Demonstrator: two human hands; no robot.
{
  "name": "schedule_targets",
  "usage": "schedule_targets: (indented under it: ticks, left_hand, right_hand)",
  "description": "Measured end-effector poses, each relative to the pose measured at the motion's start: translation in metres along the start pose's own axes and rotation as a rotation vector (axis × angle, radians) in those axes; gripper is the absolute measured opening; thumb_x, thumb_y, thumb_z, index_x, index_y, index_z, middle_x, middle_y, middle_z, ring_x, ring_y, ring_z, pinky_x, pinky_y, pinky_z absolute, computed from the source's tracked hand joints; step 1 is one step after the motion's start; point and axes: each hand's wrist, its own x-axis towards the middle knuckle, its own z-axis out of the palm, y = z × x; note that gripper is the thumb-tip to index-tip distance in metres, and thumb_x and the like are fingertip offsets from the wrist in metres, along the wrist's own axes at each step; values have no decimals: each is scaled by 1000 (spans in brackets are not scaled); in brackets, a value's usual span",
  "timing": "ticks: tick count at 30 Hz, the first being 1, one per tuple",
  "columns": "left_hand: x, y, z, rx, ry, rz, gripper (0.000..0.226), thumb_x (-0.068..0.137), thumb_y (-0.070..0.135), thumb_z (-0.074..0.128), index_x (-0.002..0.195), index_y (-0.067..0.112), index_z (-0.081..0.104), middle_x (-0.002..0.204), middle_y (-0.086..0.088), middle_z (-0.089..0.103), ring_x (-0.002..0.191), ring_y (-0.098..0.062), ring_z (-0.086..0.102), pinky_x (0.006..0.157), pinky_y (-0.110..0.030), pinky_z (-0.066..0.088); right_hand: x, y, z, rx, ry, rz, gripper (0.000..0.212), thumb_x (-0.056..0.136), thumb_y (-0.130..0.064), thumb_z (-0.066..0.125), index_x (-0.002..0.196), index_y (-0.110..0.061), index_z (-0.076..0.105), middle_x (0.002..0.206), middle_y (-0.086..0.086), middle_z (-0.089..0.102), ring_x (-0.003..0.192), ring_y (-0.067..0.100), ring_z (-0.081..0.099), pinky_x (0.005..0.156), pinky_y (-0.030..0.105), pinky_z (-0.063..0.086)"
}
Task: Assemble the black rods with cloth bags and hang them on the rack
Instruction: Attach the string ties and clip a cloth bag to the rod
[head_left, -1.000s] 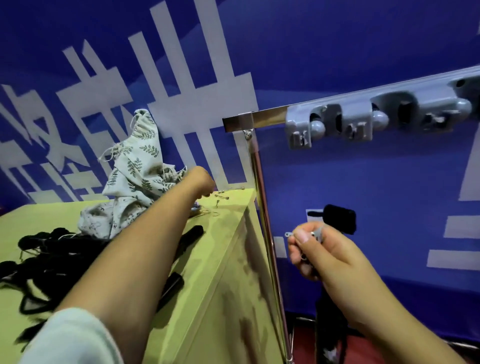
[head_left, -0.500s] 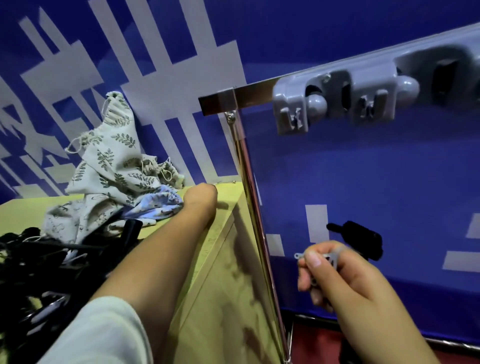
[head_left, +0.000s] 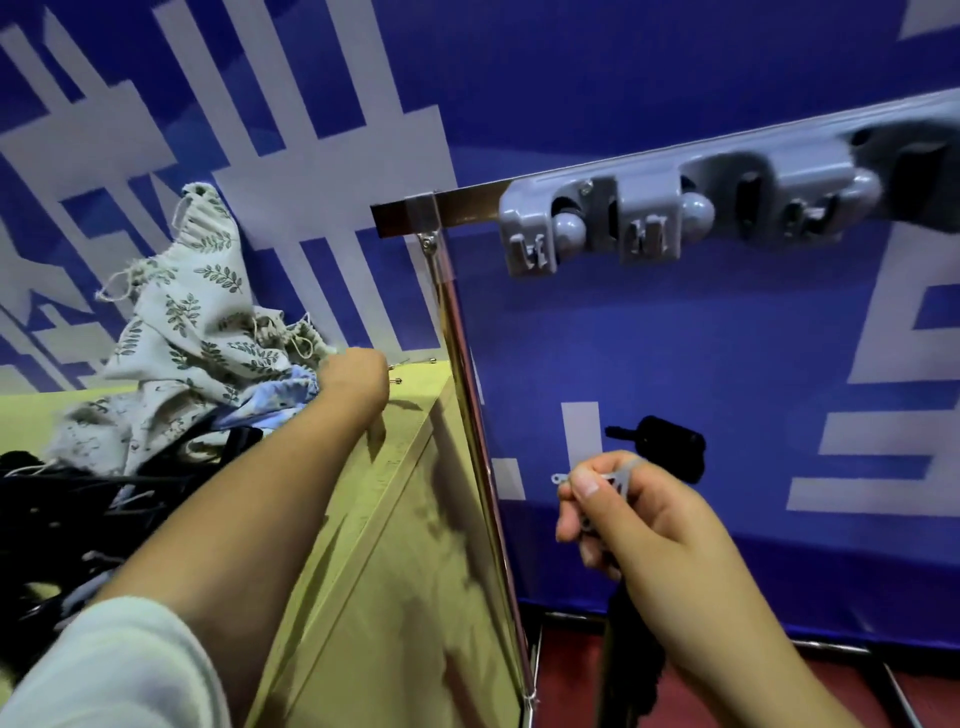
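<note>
No bag is yet hung on the rack (head_left: 675, 218). A black rod (head_left: 631, 654) is gripped in the curled right hand (head_left: 631, 512); the left hand (head_left: 353, 376) reaches the cloth bags (head_left: 192, 332) at the table's (head_left: 405, 545) far edge, its fingers hidden.

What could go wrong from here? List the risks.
1. The left hand reaches into the heap of cloth bags near the table's corner; pulling one could probably sweep the small pins off the edge.
2. Bag drawstrings lie against the black tangle, so a bag may snag.
3. The right hand holds the black rod and a small grey piece away from the table, below the rack; with attention on the bags, either could slip.
</note>
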Motion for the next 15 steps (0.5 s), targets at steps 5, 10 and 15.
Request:
schedule_targets:
  ticks: [5,10,15]
  left_hand:
    - [-44,-9,-62,-445,261,0,25,85,0,51,102,7,67,105,-14,67,97,-32,61,74,-36,47]
    - [-191,-4,-124,-1270,575,228,12,86,17,65,94,19,73,87,1,73,85,-12,69,82,-35,55]
    - [-316,12,-94,-1741,470,335,15,88,20,58,79,33,59,85,3,73,85,-10,71,77,-40,57]
  right_hand:
    - [-25,-19,8,50,43,-22,20,93,-14,48,80,-5,59,61,1,65,49,7,52,44,14,39]
    - [-59,-45,21,140,111,-92,21,95,-11,46,79,-7,59,64,4,69,56,10,63,47,16,46]
    - [-94,-65,27,96,87,-151,21,95,-10,45,81,-7,60,70,6,71,66,14,68,56,18,53]
